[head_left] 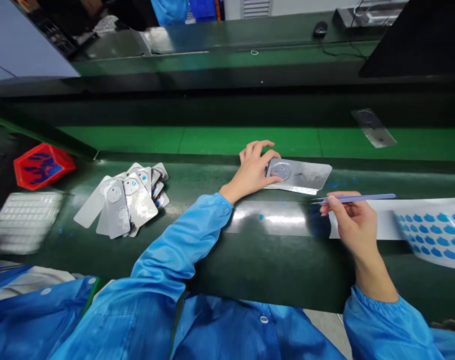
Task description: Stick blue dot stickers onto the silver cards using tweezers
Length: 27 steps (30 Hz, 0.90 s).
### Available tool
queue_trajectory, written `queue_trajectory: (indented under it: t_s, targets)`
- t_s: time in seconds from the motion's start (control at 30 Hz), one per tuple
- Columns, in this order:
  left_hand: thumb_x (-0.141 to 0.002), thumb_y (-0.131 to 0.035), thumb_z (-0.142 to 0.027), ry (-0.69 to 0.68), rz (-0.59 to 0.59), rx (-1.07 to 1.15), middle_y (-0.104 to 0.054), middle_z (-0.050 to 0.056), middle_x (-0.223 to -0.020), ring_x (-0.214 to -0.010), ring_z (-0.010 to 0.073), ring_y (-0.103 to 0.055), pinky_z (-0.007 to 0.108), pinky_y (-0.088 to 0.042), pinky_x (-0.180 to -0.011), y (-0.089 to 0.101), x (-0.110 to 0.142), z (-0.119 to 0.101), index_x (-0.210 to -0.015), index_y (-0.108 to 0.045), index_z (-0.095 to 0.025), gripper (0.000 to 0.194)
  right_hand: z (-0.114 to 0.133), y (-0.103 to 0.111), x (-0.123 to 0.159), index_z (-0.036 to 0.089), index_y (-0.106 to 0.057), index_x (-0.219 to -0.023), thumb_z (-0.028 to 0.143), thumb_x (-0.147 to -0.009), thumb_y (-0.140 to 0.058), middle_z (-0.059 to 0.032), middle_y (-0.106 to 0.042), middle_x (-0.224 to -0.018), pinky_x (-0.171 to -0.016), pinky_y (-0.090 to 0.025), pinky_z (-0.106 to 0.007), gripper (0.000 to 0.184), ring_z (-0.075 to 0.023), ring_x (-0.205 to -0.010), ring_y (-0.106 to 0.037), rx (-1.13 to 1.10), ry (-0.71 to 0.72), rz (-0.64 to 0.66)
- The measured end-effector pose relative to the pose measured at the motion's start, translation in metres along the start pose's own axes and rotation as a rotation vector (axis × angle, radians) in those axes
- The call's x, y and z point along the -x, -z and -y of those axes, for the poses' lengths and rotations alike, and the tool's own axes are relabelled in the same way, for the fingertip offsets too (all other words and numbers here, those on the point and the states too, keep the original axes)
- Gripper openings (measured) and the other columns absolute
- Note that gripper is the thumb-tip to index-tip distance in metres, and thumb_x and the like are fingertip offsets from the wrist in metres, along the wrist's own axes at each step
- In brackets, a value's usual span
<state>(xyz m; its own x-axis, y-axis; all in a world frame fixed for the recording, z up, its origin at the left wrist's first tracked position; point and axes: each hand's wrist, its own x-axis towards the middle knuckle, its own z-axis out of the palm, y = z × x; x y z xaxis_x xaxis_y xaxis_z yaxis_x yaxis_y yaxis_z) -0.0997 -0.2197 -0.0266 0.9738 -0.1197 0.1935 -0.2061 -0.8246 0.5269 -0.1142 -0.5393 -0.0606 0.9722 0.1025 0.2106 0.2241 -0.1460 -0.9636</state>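
My left hand [254,167] rests at the left end of a small stack of silver metal phone back plates [306,174], thumb on the near side and fingers over the far side. The top plate has a round camera area near my thumb. In my right hand [353,220] is a pair of purple tweezers [358,198], its tips pointing left toward the stack. Whether the tips hold anything is too small to tell. Right of that hand lies a white sheet with rows of blue stickers [433,232]. A clear strip [276,220] with one blue dot lies before the stack.
A loose pile of metal plates [132,200] lies at left, some with blue dots. Farther left are a red tray [43,167] with blue pieces and a clear plastic tray [25,220]. One plate [373,127] lies on the back ledge. A mouse [320,29] sits on the upper shelf.
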Motion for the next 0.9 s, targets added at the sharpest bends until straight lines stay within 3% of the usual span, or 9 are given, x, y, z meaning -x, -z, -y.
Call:
queue_trajectory:
  t_s: [0.13, 0.27, 0.43, 0.53, 0.73, 0.8, 0.9]
  targets:
    - [-0.101, -0.102, -0.044, -0.002, 0.007, 0.023, -0.064, 0.018, -0.175, -0.167, 0.0457, -0.046, 0.063, -0.041, -0.133, -0.001, 0.003, 0.007, -0.153, -0.079, -0.03, 0.058, -0.008, 0.014, 0.004, 0.024, -0.084, -0.103, 0.078, -0.105, -0.091, -0.0023, -0.081, -0.08, -0.064, -0.068, -0.037, 0.055, -0.022, -0.066, -0.077, 0.063, -0.026, 0.045]
    - [-0.108, -0.094, -0.036, -0.012, 0.002, 0.004, -0.065, 0.018, -0.176, -0.166, 0.0448, -0.047, 0.062, -0.039, -0.135, -0.004, 0.003, 0.008, -0.145, -0.083, -0.027, 0.04, -0.016, 0.014, -0.001, 0.024, -0.082, -0.103, 0.08, -0.106, -0.088, -0.0028, -0.082, -0.081, -0.065, -0.067, -0.037, 0.057, -0.0216, -0.067, -0.076, 0.097, -0.05, 0.076]
    - [-0.107, -0.092, -0.048, 0.107, 0.094, 0.013, -0.064, 0.021, -0.176, -0.164, 0.0478, -0.046, 0.063, -0.041, -0.131, -0.004, -0.003, 0.008, -0.172, -0.067, -0.025, 0.073, -0.022, 0.012, -0.005, 0.023, -0.079, -0.104, 0.084, -0.104, -0.088, -0.003, -0.081, -0.081, -0.064, -0.064, -0.034, 0.062, -0.0195, -0.066, -0.073, 0.114, -0.087, 0.071]
    - [-0.106, -0.092, -0.051, 0.128, 0.119, 0.042, -0.064, 0.021, -0.174, -0.163, 0.0468, -0.047, 0.062, -0.041, -0.131, -0.005, -0.005, 0.009, -0.17, -0.068, -0.023, 0.074, -0.024, 0.012, -0.005, 0.022, -0.08, -0.107, 0.085, -0.105, -0.086, -0.0035, -0.081, -0.082, -0.064, -0.061, -0.033, 0.063, -0.019, -0.066, -0.071, 0.139, -0.096, 0.075]
    - [-0.104, -0.096, -0.049, 0.033, 0.041, 0.067, -0.061, 0.021, -0.179, -0.167, 0.0462, -0.045, 0.06, -0.041, -0.133, -0.006, -0.002, 0.009, -0.171, -0.066, -0.026, 0.077, -0.026, 0.011, -0.008, 0.021, -0.08, -0.101, 0.09, -0.097, -0.091, -0.0056, -0.082, -0.083, -0.062, -0.062, -0.034, 0.07, -0.0187, -0.065, -0.07, 0.107, -0.123, 0.056]
    - [-0.103, -0.098, -0.05, 0.017, 0.015, 0.095, -0.066, 0.02, -0.171, -0.161, 0.0447, -0.051, 0.057, -0.042, -0.131, -0.007, -0.001, 0.01, -0.168, -0.068, -0.026, 0.076, -0.026, 0.011, -0.009, 0.021, -0.08, -0.099, 0.092, -0.095, -0.092, -0.0061, -0.082, -0.082, -0.062, -0.063, -0.033, 0.072, -0.0186, -0.064, -0.07, 0.099, -0.126, 0.053]
    - [-0.104, -0.098, -0.048, 0.008, -0.002, 0.198, -0.078, 0.014, -0.143, -0.138, 0.0379, -0.066, 0.052, -0.045, -0.126, -0.009, -0.003, 0.014, -0.166, -0.068, -0.026, 0.072, -0.025, 0.011, -0.01, 0.022, -0.079, -0.097, 0.093, -0.093, -0.093, -0.0063, -0.082, -0.081, -0.062, -0.063, -0.033, 0.073, -0.0184, -0.063, -0.07, 0.087, -0.128, 0.052]
